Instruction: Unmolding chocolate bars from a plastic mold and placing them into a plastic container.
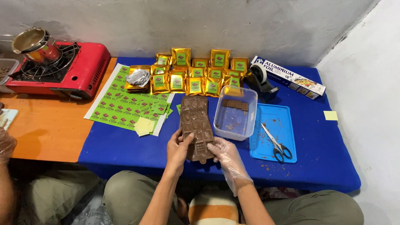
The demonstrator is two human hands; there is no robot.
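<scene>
far left there's a red portable gas stove [62, 68] with a small metal pot [33, 41] on it, sitting on the orange table [50, 129]. another person's gloved hand [6, 143] pokes in at the left edge. next over, on the blue cloth [125, 150], a sheet of green stickers [125, 106], some yellow sticky notes [143, 126], then a whole pile of gold foil packets [196, 71] by the wall.

middle front: the person holds a brown chocolate mould [196, 127] over the cloth, near end at the table edge. the bare left hand [178, 150] clamps its left edge, thumb on top, fingers curled under. the right hand [227, 156], in a thin plastic glove, pinches the right edge near the bottom corner. looks to me like the popping-out step, bars coming free of the cavities. next move probably needs a gentle flex so nothing snaps.

to the right, a clear plastic tub [235, 112] with a few chocolate pieces, a tape dispenser [261, 81], a blue tray [273, 133] with scissors [276, 143], and an aluminium foil box [291, 79].
</scene>
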